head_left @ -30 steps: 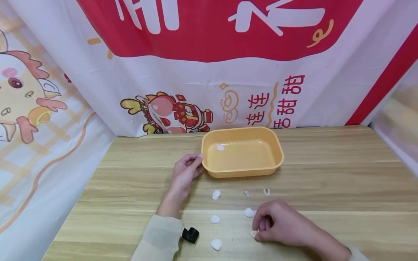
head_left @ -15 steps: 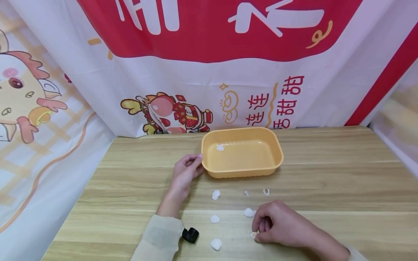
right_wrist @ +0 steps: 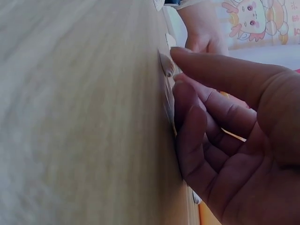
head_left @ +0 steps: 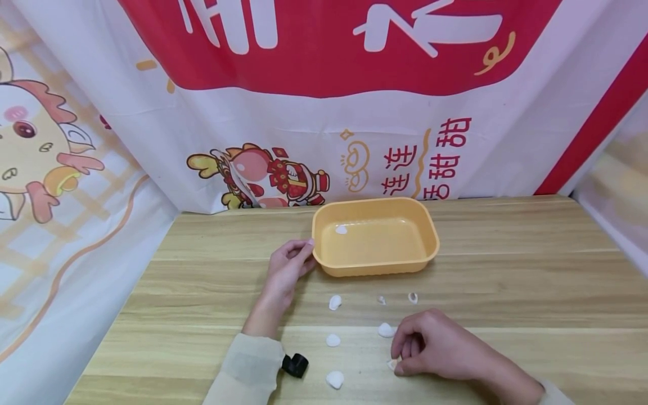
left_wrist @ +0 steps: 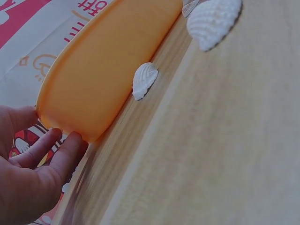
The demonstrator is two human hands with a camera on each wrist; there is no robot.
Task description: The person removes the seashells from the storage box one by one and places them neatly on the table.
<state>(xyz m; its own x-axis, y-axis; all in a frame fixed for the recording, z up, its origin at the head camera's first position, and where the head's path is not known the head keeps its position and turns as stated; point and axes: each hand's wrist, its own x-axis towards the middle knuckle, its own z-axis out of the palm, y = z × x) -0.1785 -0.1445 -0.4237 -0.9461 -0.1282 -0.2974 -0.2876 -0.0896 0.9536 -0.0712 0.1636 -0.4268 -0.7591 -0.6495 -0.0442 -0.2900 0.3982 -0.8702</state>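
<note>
My right hand [head_left: 440,346] is low over the wooden table and pinches a small pale seashell [head_left: 392,364] between thumb and fingertips. Close up in the right wrist view, this shell [right_wrist: 167,64] stands at the thumb tip, right at the tabletop. My left hand [head_left: 287,270] touches the left end of a yellow plastic basin [head_left: 379,270]. In the left wrist view its thumb [left_wrist: 26,116] meets the rim, while the other fingertips lie against the outer wall. One white seashell [head_left: 341,229] lies inside the basin.
More seashells lie in loose rows before the basin: white ones on the left [head_left: 333,340], a white shell [head_left: 386,329] beside my right hand, and two small ones [head_left: 413,297] farther back. A printed cloth [head_left: 314,118] hangs behind the table [head_left: 531,270].
Almost nothing differs. My right fingers shift very slightly at the seashell; the left hand and basin stay in place.
</note>
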